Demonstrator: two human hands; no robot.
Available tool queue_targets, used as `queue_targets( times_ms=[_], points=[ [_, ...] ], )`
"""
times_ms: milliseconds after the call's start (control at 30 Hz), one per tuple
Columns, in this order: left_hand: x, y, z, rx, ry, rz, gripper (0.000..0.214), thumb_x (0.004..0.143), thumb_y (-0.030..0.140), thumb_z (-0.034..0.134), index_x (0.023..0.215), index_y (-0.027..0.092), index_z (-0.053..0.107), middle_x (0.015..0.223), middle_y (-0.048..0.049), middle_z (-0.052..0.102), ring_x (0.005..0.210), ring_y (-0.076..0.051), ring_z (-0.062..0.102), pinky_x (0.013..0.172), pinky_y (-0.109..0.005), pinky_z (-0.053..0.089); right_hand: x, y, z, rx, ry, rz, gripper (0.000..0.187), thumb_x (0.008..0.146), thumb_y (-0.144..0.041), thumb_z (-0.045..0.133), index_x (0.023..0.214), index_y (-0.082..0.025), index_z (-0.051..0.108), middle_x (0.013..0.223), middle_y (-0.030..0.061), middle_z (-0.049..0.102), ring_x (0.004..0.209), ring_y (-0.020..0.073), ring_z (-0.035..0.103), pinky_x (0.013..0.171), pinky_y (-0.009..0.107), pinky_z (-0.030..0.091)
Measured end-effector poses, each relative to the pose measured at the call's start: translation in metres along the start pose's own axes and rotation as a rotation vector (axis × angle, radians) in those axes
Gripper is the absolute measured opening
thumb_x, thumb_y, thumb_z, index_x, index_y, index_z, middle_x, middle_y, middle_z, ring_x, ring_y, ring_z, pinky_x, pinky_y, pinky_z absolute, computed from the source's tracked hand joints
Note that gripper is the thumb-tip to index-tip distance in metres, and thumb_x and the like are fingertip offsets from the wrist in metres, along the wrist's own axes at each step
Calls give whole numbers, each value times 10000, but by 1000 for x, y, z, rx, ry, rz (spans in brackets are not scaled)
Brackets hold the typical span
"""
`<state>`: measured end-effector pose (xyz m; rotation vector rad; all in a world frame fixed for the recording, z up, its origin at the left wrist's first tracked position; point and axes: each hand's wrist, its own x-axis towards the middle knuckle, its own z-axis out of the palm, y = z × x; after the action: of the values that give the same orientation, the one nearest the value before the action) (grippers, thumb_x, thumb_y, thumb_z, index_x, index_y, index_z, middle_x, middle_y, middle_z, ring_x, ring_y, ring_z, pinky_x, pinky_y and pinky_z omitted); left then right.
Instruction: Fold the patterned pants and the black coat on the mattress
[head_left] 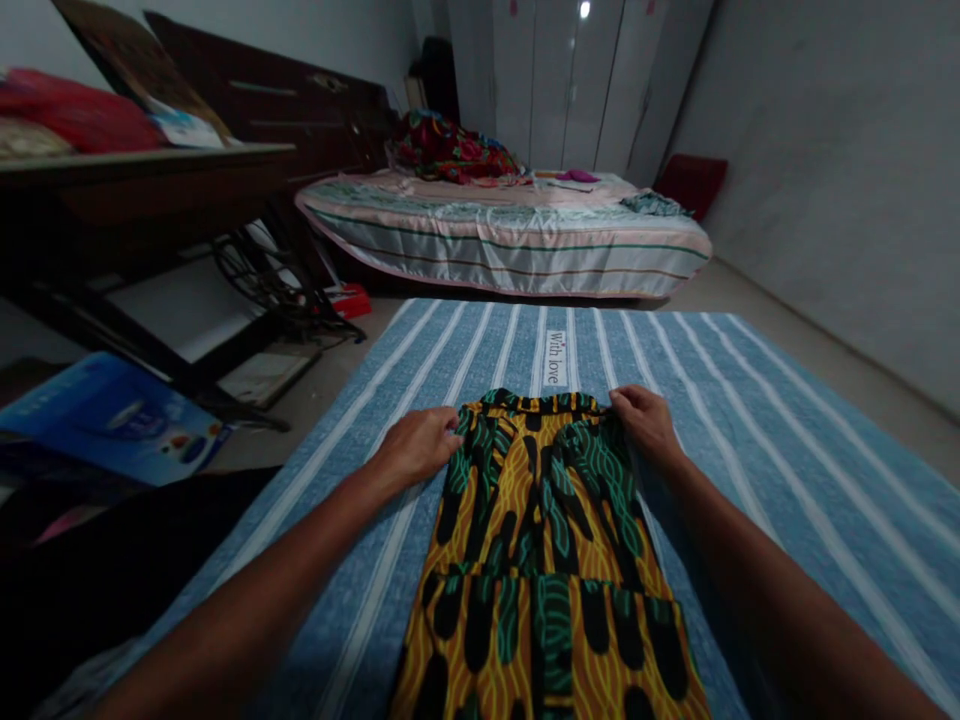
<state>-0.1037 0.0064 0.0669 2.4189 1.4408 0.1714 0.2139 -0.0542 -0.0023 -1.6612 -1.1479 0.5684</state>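
A folded garment in yellow, black and green print lies on the blue striped cloth in front of me. Its narrow top band points away from me, and a straight hem crosses its lower half. I cannot tell whether it is a shirt. My left hand pinches its upper left corner. At the upper right corner, the fingers of my right hand are closed on the fabric. The near end of the garment runs out of view at the bottom.
Beyond the striped surface stands a bed with a red floral blanket. A dark table with an iron treadle frame stands left, near a blue box. White wardrobe doors are at the back.
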Motion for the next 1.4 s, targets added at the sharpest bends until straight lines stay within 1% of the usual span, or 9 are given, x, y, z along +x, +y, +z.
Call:
queue_targets(
  times_ms=[100, 200, 400, 600, 733, 933, 1167, 1300, 1400],
  points=[
    [-47, 10, 0, -15, -116, 149, 110, 772, 258, 481, 737, 199, 567, 692, -12, 589, 675, -177, 557, 598, -252, 336, -36, -10, -16, -79, -9, -55, 278, 762, -432, 526, 764, -173, 626, 681, 12, 604, 668, 165, 542, 647, 276, 395],
    [-98, 18, 5, -29, -168, 185, 131, 794, 247, 439, 755, 197, 553, 785, -33, 608, 747, -185, 573, 648, -257, 364, -87, -20, -32, -209, -48, -169, 258, 810, -405, 491, 816, -191, 635, 757, 23, 636, 701, 168, 572, 666, 277, 418],
    [-161, 13, 25, -130, -59, -139, 138, 785, 310, 463, 749, 193, 526, 683, -4, 599, 662, -167, 578, 580, -243, 365, -188, -28, -54, -288, -129, -362, 198, 877, -334, 454, 844, -211, 605, 758, 19, 622, 697, 153, 589, 635, 261, 460],
    [-163, 19, 40, -592, -68, -456, 193, 745, 353, 510, 817, 174, 491, 520, 47, 524, 448, -136, 536, 404, -211, 331, -255, -27, -59, -338, -161, -529, 127, 904, -234, 435, 916, -224, 561, 818, 26, 627, 740, 142, 613, 648, 243, 498],
    [-156, 23, 46, -718, -101, -449, 167, 730, 324, 526, 734, 160, 495, 463, 47, 507, 343, -97, 453, 350, -188, 265, -286, -31, -53, -438, -109, -704, 156, 887, -236, 484, 1026, -207, 546, 933, 64, 647, 853, 164, 628, 734, 271, 518],
    [-153, 17, 55, -594, -34, -401, 144, 661, 236, 589, 618, 177, 465, 401, 90, 408, 323, -75, 368, 370, -189, 259, -319, -29, -34, -625, -158, -987, 466, 803, -421, 545, 1196, -172, 514, 1160, 132, 624, 1098, 280, 561, 883, 405, 476],
    [-153, 14, 59, -384, 56, -309, 127, 633, 131, 603, 590, 174, 491, 531, 50, 479, 536, -116, 494, 488, -209, 279, -330, -17, -23, -803, -96, -962, 470, 780, -125, 399, 1230, -179, 525, 1162, 88, 637, 1115, 237, 545, 940, 392, 409],
    [-163, 21, 51, -251, 78, -268, 44, 721, 215, 587, 725, 181, 559, 610, 21, 546, 634, -166, 559, 540, -232, 317, -333, -17, -21, -824, -33, -978, 474, 818, -108, 377, 1259, -214, 514, 1176, 62, 633, 1120, 212, 542, 944, 361, 398],
    [-184, 30, 44, -70, 107, -224, 186, 836, 312, 502, 933, 169, 572, 693, -18, 605, 685, -194, 601, 587, -257, 377, -335, -20, -22, -872, -53, -978, 512, 810, -82, 363, 1288, -205, 494, 1198, 58, 625, 1132, 212, 536, 938, 361, 406]
  ],
)
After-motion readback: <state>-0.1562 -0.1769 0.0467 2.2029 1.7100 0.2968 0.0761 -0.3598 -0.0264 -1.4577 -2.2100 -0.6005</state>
